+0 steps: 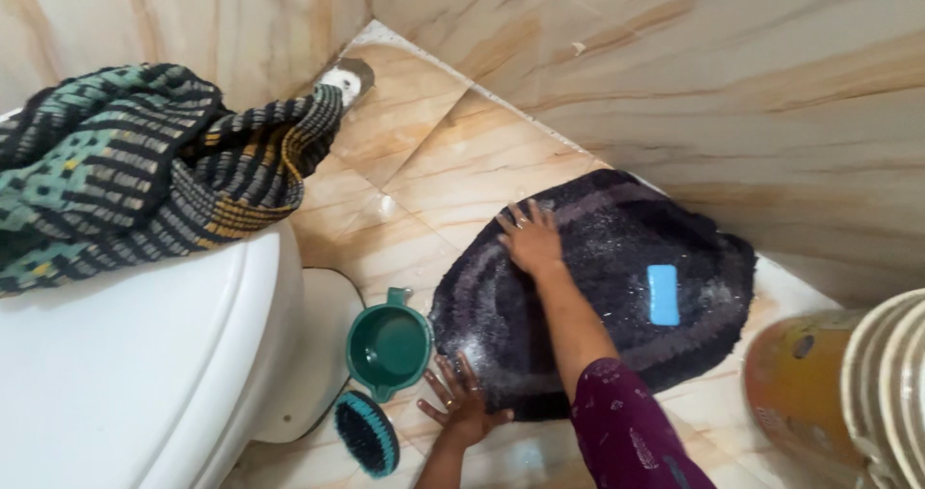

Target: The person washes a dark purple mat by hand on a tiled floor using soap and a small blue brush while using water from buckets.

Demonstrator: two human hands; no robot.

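Mid-wash: left hand (461, 404) and right hand (530, 241), fingers spread, pressing the soapy dark mat (617, 287) flat; next, fetching the scrub brush (367, 434) near left.

Dark oval bath mat (617, 287) spread flat on the tiled floor

Shaggy, black with greyish-purple rings, it lies near the wall, dusted with white specks. A light blue soap bar (662, 294) rests on its right half. One long edge sits just beside a green mug.
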